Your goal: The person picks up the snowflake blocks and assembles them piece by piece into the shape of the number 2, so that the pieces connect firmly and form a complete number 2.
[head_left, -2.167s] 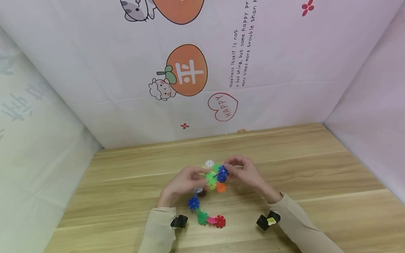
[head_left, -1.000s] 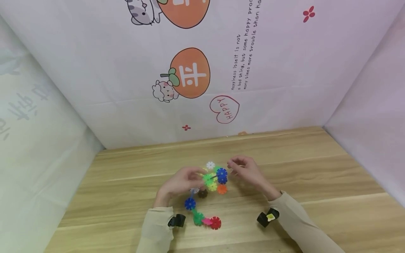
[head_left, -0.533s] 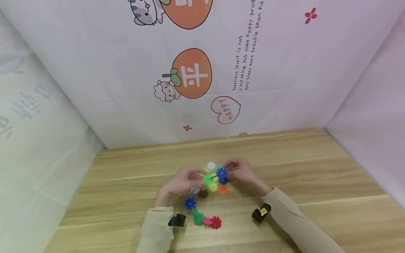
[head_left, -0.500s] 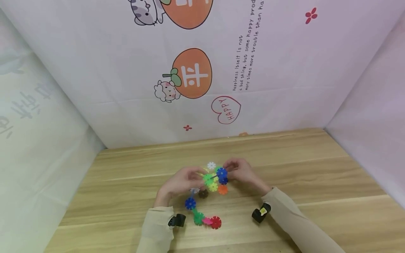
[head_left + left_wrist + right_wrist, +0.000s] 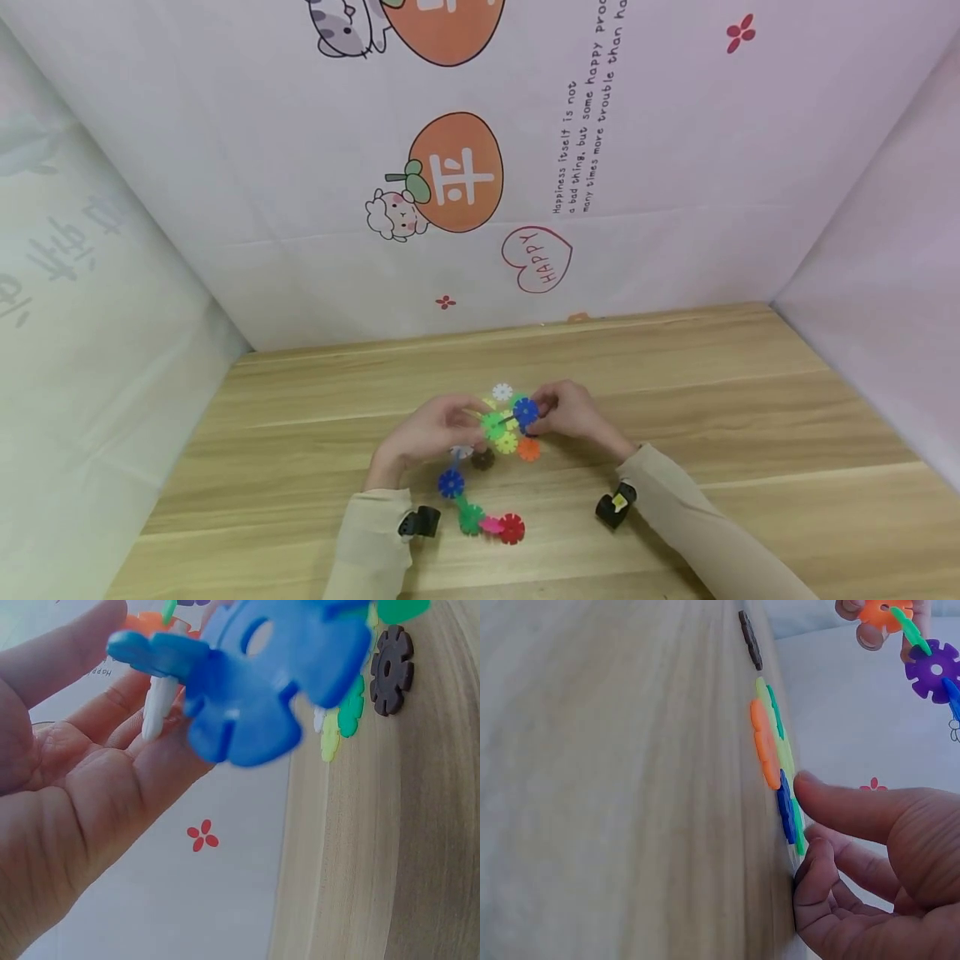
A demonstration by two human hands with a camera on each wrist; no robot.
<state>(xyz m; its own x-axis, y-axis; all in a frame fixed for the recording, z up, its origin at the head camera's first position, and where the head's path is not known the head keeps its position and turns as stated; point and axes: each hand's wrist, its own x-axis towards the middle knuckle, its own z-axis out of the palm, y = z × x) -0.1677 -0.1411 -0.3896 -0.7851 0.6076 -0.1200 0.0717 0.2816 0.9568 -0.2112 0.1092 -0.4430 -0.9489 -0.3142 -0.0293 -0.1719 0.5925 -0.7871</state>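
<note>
The snowflake-disc cluster [image 5: 508, 423] sits between both hands, left hand [image 5: 427, 435] pinching its green side, right hand [image 5: 572, 414] pinching the blue disc [image 5: 525, 411]

Backdrop [image 5: 675, 167] heart [image 5: 537, 259] reads "HAPPY"; orange [image 5: 455, 172] "平".

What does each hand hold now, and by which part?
The left hand holds the chain of snowflake discs by its upper, left-side discs. The right hand pinches the blue disc at that chain's right edge.
</note>
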